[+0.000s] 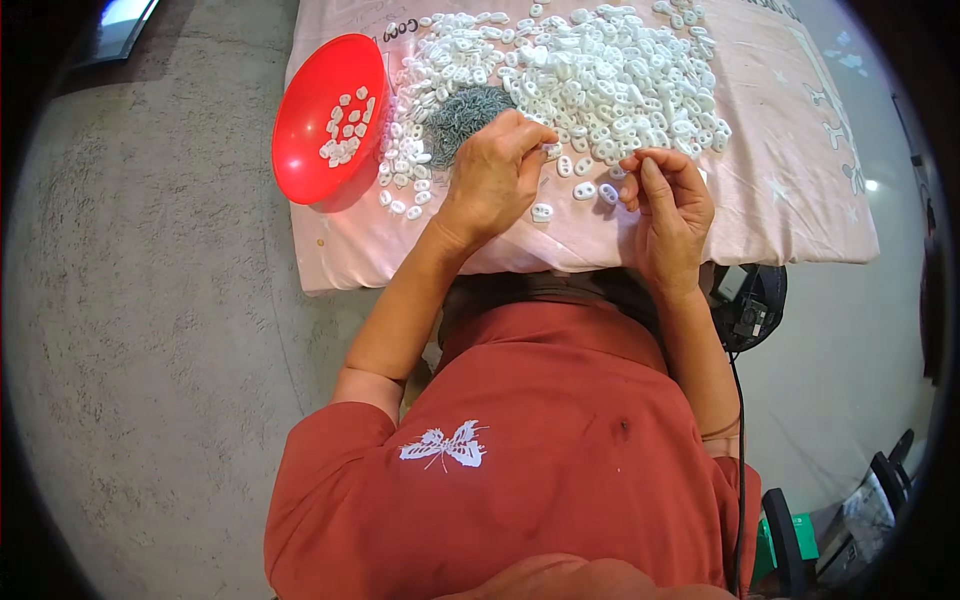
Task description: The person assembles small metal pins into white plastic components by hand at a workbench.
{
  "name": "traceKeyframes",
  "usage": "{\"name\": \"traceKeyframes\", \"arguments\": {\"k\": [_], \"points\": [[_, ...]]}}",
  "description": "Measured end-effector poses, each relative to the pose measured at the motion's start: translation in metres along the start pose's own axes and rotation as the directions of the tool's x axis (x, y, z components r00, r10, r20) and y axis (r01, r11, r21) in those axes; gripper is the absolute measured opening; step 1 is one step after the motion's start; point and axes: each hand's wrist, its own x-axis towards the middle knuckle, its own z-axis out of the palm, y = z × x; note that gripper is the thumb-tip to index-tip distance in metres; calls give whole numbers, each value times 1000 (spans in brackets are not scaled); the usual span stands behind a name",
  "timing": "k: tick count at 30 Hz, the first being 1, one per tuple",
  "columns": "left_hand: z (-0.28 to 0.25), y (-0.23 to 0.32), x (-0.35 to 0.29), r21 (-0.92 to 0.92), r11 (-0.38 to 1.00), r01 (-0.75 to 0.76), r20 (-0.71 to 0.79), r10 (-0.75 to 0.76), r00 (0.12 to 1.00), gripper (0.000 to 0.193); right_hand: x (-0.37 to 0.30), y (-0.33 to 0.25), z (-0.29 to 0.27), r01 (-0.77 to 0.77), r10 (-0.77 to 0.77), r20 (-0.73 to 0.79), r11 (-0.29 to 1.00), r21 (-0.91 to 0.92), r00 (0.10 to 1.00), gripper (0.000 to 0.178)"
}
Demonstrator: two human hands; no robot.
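- Red bowl held few white pieces; little seemed done.
- Grey heap lay beside left hand, fingertips pinched.
- White pile on pink cloth seemed left.
- Right hand was pinched too; what both held, I could not tell.

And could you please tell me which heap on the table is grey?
The small heap by the left hand; the pieces heaped around it are white.

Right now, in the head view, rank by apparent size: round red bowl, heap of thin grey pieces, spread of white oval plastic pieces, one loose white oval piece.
Largest to smallest:
1. Spread of white oval pieces
2. Round red bowl
3. Grey heap, partly behind the left hand
4. Loose white oval piece
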Motion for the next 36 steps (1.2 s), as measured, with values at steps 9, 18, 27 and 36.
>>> {"name": "traceKeyframes", "arguments": {"k": [9,18,27,36], "points": [[2,-1,5,88,994,58,75,-65,995,11,-1,0,-2,-21,22,42,999,-29,999,14],[4,0,2,-91,995,30,3,-29,1000,14,-1,1,-2,-23,27,41,996,-82,999,14],[-2,7,-1,-520,781,346,188,-290,938,20,-4,6,8,17,16,80,922,-387,997,15],[3,16,-4,-655,689,309,195,-241,951,23,-3,9,10,43,-8,91,918,-393,996,11]]}}
